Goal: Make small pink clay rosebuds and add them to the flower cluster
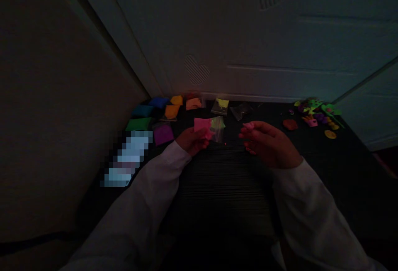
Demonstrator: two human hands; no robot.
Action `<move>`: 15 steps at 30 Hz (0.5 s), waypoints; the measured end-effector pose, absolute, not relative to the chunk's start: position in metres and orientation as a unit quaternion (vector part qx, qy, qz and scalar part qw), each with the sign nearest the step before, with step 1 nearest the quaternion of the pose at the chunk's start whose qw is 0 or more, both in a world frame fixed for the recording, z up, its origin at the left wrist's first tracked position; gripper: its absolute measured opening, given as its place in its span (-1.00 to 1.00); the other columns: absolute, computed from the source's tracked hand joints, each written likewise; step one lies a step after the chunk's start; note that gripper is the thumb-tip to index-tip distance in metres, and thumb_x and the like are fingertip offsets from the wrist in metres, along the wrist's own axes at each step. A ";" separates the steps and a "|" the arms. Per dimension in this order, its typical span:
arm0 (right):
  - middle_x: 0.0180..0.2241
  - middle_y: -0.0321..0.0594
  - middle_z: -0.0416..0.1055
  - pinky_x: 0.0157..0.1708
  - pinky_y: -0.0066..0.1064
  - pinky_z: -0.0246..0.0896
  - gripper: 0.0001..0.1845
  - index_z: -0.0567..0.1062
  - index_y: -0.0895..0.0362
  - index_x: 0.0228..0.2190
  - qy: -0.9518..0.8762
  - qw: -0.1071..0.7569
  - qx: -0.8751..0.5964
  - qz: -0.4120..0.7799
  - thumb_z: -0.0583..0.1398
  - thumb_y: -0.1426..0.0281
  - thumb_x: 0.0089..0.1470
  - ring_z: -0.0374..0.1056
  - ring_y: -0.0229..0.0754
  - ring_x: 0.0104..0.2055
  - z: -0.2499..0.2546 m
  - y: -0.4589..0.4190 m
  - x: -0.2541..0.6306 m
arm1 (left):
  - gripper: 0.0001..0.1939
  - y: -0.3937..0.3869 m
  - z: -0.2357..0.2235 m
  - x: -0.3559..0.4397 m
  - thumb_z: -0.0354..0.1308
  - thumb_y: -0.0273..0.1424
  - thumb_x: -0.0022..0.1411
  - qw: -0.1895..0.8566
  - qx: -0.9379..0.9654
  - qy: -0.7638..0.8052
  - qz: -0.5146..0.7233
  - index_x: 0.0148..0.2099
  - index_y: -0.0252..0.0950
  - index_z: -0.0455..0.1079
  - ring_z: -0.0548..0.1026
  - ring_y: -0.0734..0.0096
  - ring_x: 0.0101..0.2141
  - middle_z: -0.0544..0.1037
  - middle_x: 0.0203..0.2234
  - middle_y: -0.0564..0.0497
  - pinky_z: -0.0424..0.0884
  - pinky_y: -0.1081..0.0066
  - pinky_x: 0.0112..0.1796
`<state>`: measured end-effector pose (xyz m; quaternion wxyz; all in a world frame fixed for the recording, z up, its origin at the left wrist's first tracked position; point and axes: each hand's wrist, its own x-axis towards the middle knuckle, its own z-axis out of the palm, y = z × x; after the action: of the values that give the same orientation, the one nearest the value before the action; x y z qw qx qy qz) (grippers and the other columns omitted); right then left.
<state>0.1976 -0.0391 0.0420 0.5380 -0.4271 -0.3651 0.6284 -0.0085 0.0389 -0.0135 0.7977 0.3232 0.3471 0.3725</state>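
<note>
Pink clay packet (202, 125) in left grip (193, 140)

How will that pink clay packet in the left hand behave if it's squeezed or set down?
The pink clay packet looks soft: pinched by the left hand, it probably dents rather than cracks. Its clear wrapper sticks out loosely, so it is likely floppy and somewhat slippery. Its flattish shape, like the purple packet lying on the dark mat, suggests it won't roll.

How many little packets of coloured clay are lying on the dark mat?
About 9, in the dim light: blue, teal, green, purple, two orange, peach, yellow, one nearly empty. Another, pink, is in the left hand.
</note>
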 end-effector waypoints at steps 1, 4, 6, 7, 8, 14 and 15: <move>-0.39 -0.33 0.37 -0.46 -0.53 0.20 -0.73 0.37 0.11 -0.41 -0.371 0.533 -0.424 0.631 0.27 0.41 -0.27 0.33 -0.32 -0.34 0.040 -0.038 0.195 | -0.86 0.039 -0.014 -0.008 0.20 -0.45 -0.11 0.798 0.323 0.348 0.371 -0.46 -0.41 0.32 0.37 0.61 -0.72 0.42 -0.71 0.10 0.28 0.67 -0.75; -0.53 -0.42 0.30 -0.59 -0.61 0.09 -0.73 0.31 0.14 -0.51 -0.405 0.536 -0.433 0.600 0.29 0.46 -0.31 0.24 -0.45 -0.53 0.033 -0.036 0.189 | -0.86 0.039 -0.015 -0.007 0.20 -0.45 -0.10 0.800 0.323 0.349 0.367 -0.47 -0.42 0.32 0.36 0.60 -0.73 0.42 -0.71 0.08 0.29 0.65 -0.75; -0.62 -0.45 0.25 -0.65 -0.62 0.02 -0.73 0.26 0.16 -0.56 -0.431 0.533 -0.449 0.573 0.29 0.43 -0.29 0.15 -0.49 -0.62 0.029 -0.035 0.187 | -0.86 0.038 -0.016 -0.006 0.20 -0.46 -0.11 0.801 0.323 0.350 0.363 -0.48 -0.42 0.31 0.35 0.60 -0.73 0.42 -0.71 0.07 0.28 0.64 -0.75; -0.65 -0.45 0.24 -0.66 -0.62 0.00 -0.73 0.24 0.17 -0.57 -0.443 0.525 -0.460 0.563 0.28 0.40 -0.26 0.12 -0.49 -0.65 0.028 -0.034 0.186 | -0.86 0.037 -0.016 -0.005 0.20 -0.46 -0.11 0.801 0.323 0.350 0.361 -0.47 -0.42 0.32 0.35 0.59 -0.73 0.42 -0.71 0.07 0.28 0.64 -0.75; -0.67 -0.44 0.25 -0.67 -0.61 -0.01 -0.74 0.25 0.17 -0.56 -0.453 0.515 -0.471 0.555 0.26 0.37 -0.23 0.11 -0.48 -0.66 0.028 -0.034 0.186 | -0.86 0.037 -0.016 -0.005 0.21 -0.47 -0.12 0.802 0.322 0.351 0.360 -0.47 -0.42 0.32 0.35 0.58 -0.74 0.42 -0.72 0.07 0.28 0.63 -0.76; -0.53 -0.28 0.33 -0.66 -0.57 0.02 -0.72 0.38 0.18 -0.36 -0.469 0.504 -0.481 0.543 0.13 0.22 -0.06 0.23 -0.39 -0.56 0.027 -0.034 0.191 | -0.89 0.037 -0.014 -0.006 0.19 -0.48 -0.09 0.802 0.306 0.360 0.364 -0.46 -0.42 0.33 0.37 0.57 -0.72 0.44 -0.70 0.05 0.32 0.63 -0.73; -0.52 -0.28 0.32 -0.66 -0.56 0.01 -0.69 0.39 0.18 -0.32 -0.470 0.504 -0.478 0.545 0.10 0.21 -0.04 0.22 -0.39 -0.55 0.027 -0.034 0.192 | -0.90 0.038 -0.014 -0.006 0.18 -0.48 -0.07 0.801 0.302 0.362 0.368 -0.47 -0.42 0.32 0.38 0.58 -0.72 0.44 -0.70 0.06 0.33 0.63 -0.73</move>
<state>0.1921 -0.0340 0.0269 0.5041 -0.4776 -0.4696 0.5452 -0.0064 0.0377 -0.0137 0.8013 0.3020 0.3622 0.3682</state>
